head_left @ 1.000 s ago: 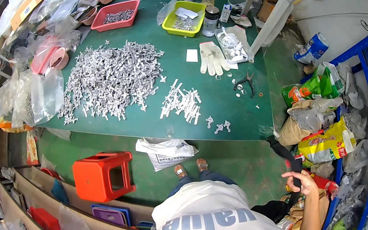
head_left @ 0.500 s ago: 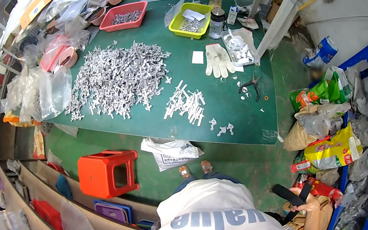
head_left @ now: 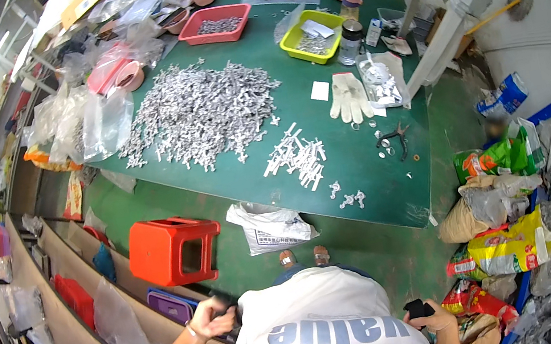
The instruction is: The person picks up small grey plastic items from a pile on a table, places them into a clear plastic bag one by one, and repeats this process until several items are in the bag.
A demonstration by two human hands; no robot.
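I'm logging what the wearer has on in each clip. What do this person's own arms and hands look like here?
Both forearms are bare, with no gloves on either hand. The left hand has a thin band or bracelet at the wrist. The right hand shows no band that I can make out. Short white sleeves belong to a white T-shirt with dark blue lettering across it.

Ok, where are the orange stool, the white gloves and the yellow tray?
orange stool (head_left: 173, 249), head view, on its flat top.
white gloves (head_left: 349, 95), head view, on the palm of the pair.
yellow tray (head_left: 296, 33), head view, on its left rim.
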